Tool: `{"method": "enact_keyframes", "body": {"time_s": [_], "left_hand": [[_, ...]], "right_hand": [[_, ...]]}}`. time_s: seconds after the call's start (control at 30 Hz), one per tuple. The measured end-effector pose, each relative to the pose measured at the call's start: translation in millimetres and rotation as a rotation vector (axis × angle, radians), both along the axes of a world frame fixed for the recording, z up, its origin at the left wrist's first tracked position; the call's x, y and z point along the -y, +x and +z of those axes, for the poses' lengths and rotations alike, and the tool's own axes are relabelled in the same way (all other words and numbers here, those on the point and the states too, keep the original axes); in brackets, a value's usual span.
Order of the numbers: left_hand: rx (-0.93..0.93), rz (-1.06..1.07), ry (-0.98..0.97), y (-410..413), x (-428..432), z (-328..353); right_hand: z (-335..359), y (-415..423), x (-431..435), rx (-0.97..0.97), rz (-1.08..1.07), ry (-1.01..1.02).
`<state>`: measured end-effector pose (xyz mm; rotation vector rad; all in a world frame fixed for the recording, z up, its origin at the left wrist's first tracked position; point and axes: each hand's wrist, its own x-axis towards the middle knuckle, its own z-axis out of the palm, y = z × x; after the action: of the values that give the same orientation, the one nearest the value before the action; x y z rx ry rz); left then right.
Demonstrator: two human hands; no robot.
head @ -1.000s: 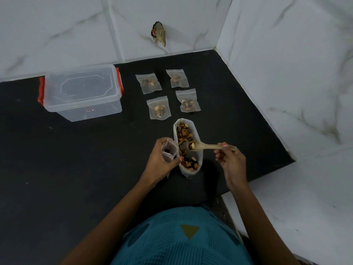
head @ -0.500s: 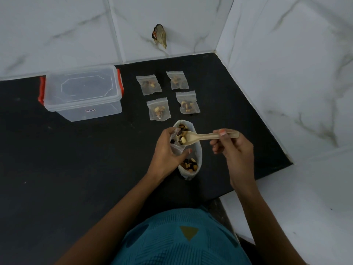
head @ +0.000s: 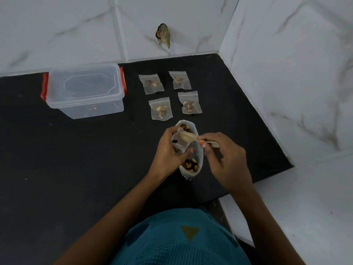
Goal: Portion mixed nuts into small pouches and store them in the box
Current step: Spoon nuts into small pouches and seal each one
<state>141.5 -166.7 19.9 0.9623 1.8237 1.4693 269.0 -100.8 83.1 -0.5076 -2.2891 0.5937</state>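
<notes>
- The black tabletop (head: 76, 169) carries everything; the work is done near its right edge.
- The clear box (head: 84, 88), with its lid on and red clips at its ends, is set well to the left of the hands. Storing is judged not yet begun.
- The left hand (head: 168, 155) is curled round a small open pouch. The handle of a spoon is pinched in the right hand (head: 227, 161).
- The open bag of mixed nuts (head: 199, 155) stands directly beneath both hands. Pouring is best done there, so that spilled nuts are caught.
- Four filled pouches (head: 160, 109) are laid flat in two rows beyond the bag, to the right of the box.
- The small pouch (head: 180, 144) is held over the bag. Its mouth should be spread wide and turned toward the spoon.
- The spoon (head: 188, 137) is held with its bowl at the pouch's mouth. It should be tipped slowly, with the bowl well inside.
- A small white label (head: 92, 108) is seen on the box's front; its writing is too small to be read. No other writing or brand is seen.
</notes>
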Motion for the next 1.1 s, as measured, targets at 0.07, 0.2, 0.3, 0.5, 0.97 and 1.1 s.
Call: {"method": "enact_keyframes", "body": {"time_s": [0.07,0.2,0.3,0.5,0.97,1.1], "left_hand": [[-0.005,-0.007,-0.007,-0.5,0.1,-1.5],[0.003,-0.022,-0.028,-1.4,0.0,-3.2],[0.044,-0.012,-0.059,-5.7,2.7,-6.0],[0.094,0.034,-0.101,-14.6,14.7,-23.3],[0.193,-0.080,-0.215,-8.5,21.7,-35.8],[0.282,-0.083,-0.230,-6.7,20.1,-33.5]], "right_hand": [[0.5,0.7,-1.2,-0.017,0.010,-0.019],[-0.4,2.1,-3.7,-0.070,0.019,-0.162],[-1.0,6.0,-8.3,-0.183,-0.086,-0.393],[-34.7,16.1,-18.4,-0.160,-0.311,-0.601],[-86.2,11.5,0.8,0.009,-0.341,-0.710],[-87.6,9.8,-1.1,-0.101,-0.454,-0.947]]}}
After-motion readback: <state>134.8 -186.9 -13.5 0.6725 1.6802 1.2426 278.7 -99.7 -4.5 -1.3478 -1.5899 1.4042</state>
